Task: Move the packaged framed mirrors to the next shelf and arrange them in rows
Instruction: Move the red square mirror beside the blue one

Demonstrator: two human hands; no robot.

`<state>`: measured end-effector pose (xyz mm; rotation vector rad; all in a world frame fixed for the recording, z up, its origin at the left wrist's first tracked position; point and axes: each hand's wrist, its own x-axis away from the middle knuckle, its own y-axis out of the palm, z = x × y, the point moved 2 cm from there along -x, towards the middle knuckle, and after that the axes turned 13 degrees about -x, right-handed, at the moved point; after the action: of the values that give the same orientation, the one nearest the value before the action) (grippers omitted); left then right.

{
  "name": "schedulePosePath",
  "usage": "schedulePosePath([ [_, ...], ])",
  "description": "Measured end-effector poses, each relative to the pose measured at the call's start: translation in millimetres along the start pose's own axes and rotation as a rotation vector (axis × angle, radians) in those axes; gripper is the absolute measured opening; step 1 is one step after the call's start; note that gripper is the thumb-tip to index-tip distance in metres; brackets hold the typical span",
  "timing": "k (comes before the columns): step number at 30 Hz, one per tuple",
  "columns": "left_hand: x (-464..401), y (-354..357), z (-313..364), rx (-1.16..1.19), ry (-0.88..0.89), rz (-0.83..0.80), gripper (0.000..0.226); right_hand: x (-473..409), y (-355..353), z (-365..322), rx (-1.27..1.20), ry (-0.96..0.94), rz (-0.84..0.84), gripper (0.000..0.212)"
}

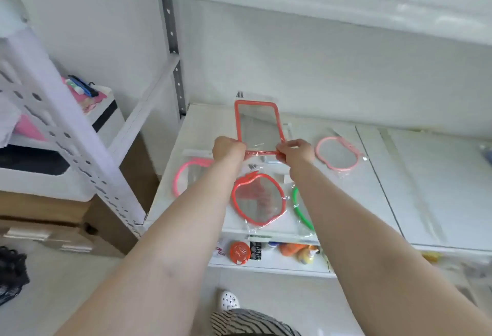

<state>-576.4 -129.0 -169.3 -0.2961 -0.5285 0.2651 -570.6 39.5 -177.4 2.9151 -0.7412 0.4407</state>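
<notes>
A rectangular orange-framed mirror (257, 125) in a clear bag is held over the back of the white shelf (372, 176). My left hand (228, 149) pinches its near left corner and my right hand (295, 150) pinches its near right corner. On the shelf lie an orange apple-shaped mirror (257, 198), a pink round-framed mirror (189, 176) partly under my left forearm, a green-framed mirror (302, 212) mostly hidden by my right forearm, and a pale pink mirror (336, 153) to the right.
A grey slotted upright (174, 51) stands at the shelf's back left corner. A second white rack (53, 128) with boxes is at the left. Small goods, including an orange round tin (240, 252), sit on the lower shelf. My shoe (229, 300) shows on the floor.
</notes>
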Motion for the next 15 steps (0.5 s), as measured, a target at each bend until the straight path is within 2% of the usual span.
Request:
schedulePosePath([
  [4,55,40,-28,0.054,0.029,-0.205,0.013,41,-75,21,-0.072,0.053,0.181,0.018],
  [7,97,74,-48,-0.023,0.106,-0.264,0.010,74,-130,33,-0.105,0.058,0.336,0.015],
  [11,156,120,-59,-0.063,0.222,-0.338,0.036,110,-203,42,-0.145,0.044,0.497,0.008],
  [15,211,163,-64,-0.091,0.290,-0.500,0.043,140,-271,38,-0.234,0.039,0.597,0.019],
])
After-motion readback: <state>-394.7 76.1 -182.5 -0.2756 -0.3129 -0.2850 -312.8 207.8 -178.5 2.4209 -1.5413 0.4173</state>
